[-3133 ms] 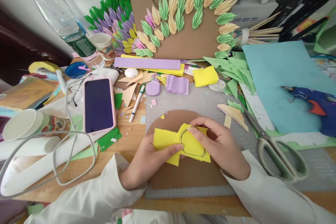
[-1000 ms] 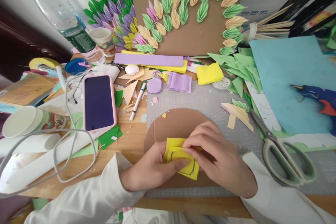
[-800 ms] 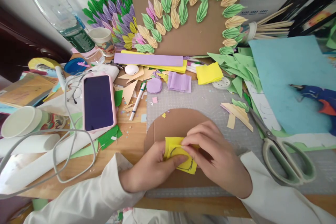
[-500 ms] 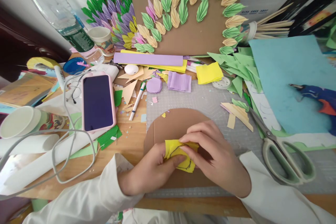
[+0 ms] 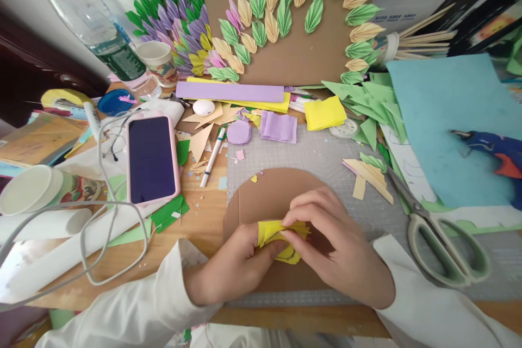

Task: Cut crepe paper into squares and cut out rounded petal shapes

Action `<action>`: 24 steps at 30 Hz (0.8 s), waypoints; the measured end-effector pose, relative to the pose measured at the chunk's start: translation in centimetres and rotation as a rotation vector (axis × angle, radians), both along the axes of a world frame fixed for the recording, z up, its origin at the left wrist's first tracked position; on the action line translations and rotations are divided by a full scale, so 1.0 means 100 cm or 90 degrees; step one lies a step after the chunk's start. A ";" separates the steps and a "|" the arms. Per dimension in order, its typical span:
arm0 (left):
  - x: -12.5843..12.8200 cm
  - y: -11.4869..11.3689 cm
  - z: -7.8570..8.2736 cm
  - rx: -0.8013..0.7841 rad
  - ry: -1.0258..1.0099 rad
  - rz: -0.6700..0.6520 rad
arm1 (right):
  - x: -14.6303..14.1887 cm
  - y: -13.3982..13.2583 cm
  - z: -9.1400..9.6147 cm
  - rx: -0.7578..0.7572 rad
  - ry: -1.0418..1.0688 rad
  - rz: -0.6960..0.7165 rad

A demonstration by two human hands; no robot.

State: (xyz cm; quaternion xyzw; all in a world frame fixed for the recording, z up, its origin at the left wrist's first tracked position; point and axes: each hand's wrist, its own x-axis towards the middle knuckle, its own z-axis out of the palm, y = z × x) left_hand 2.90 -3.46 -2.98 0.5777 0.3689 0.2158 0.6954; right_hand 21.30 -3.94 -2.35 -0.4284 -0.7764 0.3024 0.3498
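Observation:
My left hand and my right hand meet over a brown cardboard disc lying on a grey cutting mat. Between their fingertips they pinch a small stack of yellow paper squares with a pen-drawn curve on it. The left thumb presses the stack from the front. The right fingers cover its right side, hiding most of the drawn line.
Large scissors lie right of my hands, a blue glue gun on a light blue sheet beyond. A phone, white cable, paper cup and pen sit left. Cardboard with paper leaves stands behind.
The yellow stack was spread wide with the drawn circle showing. Both hands have gathered it closer and lower on the disc, and the fingers now cover more of it.

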 end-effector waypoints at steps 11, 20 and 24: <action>0.001 0.001 0.000 -0.035 -0.008 0.010 | 0.000 0.001 0.000 0.005 -0.003 0.009; 0.002 0.000 0.005 -0.010 -0.006 -0.039 | -0.003 -0.002 0.006 -0.152 0.077 0.033; 0.002 0.001 0.005 -0.007 -0.032 -0.067 | -0.003 -0.002 0.005 -0.161 0.088 0.029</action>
